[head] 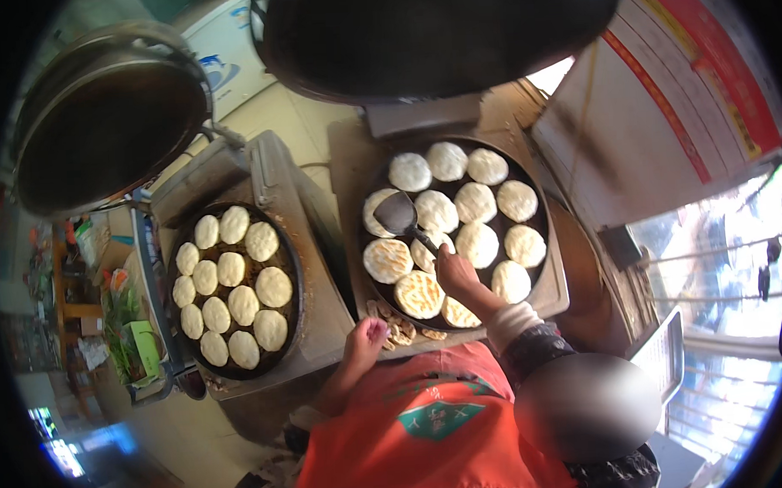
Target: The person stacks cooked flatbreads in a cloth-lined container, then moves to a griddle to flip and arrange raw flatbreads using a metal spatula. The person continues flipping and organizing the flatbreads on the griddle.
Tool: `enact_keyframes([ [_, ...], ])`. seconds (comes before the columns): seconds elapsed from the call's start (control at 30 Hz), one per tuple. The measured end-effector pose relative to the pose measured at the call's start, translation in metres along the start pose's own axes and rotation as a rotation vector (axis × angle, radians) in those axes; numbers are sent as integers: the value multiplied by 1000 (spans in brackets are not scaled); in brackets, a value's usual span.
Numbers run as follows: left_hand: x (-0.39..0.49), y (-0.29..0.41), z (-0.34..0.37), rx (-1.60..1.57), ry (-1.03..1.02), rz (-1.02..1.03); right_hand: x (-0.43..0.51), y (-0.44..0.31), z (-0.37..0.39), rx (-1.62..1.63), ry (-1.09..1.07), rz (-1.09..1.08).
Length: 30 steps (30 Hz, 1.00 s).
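My right hand grips the handle of a dark metal spatula. Its blade lies over a pale flatbread at the left side of the right round griddle pan. Several more flatbreads fill that pan; most are pale on top. Browned streaks mark a flatbread near the front and another one at the left. Close to the pan's front edge, my left hand is loosely curled, with nothing visible in it. Beside its fingertips are browned bread pieces on the griddle's ledge.
A second round griddle on the left holds several pale flatbreads. Its lid is raised, as is the large dark lid behind the right pan. A white panel with red bands stands right. Green vegetables are at far left.
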<state>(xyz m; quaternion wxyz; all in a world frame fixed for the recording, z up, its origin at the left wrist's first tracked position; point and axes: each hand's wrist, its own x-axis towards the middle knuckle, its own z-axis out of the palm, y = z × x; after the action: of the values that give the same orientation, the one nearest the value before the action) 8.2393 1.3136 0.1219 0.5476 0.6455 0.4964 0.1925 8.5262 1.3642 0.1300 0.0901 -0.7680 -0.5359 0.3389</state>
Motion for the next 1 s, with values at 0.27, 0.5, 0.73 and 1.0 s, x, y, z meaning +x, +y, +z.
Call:
enact_keyframes([
  [0.27, 97, 59, 144, 204, -321, 372, -234, 129, -21, 281, 173, 386],
  [0.5, 178, 55, 278, 381, -141, -125, -343, 186, -11, 366, 448, 587],
  [0.73, 161, 89, 285, 429, -293, -37, -324, 201, -30, 486, 471, 510],
  [1.0, 89, 67, 195, 269, -44, 347, -226, 205, -59, 111, 76, 284],
])
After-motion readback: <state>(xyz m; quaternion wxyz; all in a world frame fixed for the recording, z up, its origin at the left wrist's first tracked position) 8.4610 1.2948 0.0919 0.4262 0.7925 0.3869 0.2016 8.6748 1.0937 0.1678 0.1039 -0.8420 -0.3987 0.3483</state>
